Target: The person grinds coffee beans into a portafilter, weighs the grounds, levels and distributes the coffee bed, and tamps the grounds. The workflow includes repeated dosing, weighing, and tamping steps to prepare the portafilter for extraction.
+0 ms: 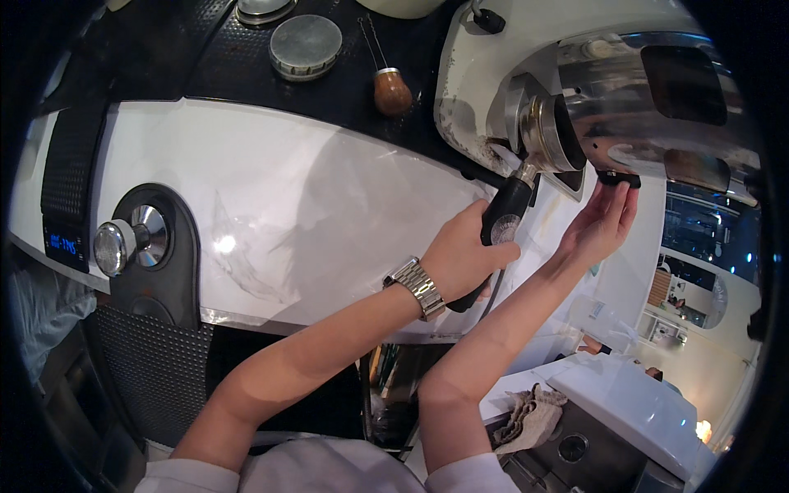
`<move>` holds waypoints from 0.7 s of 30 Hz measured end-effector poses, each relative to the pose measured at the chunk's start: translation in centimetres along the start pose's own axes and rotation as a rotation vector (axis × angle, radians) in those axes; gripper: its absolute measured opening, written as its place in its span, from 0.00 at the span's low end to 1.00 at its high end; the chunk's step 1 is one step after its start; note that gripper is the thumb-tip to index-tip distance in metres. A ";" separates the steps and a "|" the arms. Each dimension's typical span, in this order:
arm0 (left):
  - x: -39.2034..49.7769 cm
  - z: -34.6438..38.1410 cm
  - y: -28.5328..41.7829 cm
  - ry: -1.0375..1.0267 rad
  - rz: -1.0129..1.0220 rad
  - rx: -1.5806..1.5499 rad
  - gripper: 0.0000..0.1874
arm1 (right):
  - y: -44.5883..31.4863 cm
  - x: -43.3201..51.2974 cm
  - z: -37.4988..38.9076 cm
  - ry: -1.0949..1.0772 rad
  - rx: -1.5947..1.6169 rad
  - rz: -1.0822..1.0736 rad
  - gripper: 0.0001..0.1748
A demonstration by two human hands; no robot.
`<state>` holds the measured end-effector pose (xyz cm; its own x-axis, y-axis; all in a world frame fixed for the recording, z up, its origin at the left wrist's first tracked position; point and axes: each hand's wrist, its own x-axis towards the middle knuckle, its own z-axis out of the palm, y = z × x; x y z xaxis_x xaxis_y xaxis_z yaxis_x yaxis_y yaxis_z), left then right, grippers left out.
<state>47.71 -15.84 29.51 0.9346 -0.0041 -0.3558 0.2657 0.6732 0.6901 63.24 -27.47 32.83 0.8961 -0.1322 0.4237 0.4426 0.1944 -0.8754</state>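
Observation:
My left hand [465, 252], wearing a metal watch [419, 286] on its wrist, is closed around the black handle of a portafilter [551, 135]. The portafilter's metal basket end, with a dark collar on its rim, is up at the outlet of a coffee grinder [653, 105]. What lies in the basket is hidden. My right hand [601, 222] is raised at the underside of the grinder's shiny metal body, fingertips on a small black part [619, 179].
A tamper [132, 237] rests on a black mat at left, beside a digital scale [68, 191]. A wooden-handled wire tool [392, 92] and a round metal distributor [306, 46] lie on the black surface. Lower right are a cloth [531, 419] and a sink [579, 456].

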 end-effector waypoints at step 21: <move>-0.1 0.4 -0.3 -0.031 -0.068 0.048 0.21 | 1.1 4.5 2.0 0.016 -0.231 -0.014 0.15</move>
<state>47.62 -16.37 29.56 0.9207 -0.0720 -0.3837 0.3392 0.6342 0.6948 67.83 -25.94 34.21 0.8884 -0.1487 0.4344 0.4343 -0.0351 -0.9001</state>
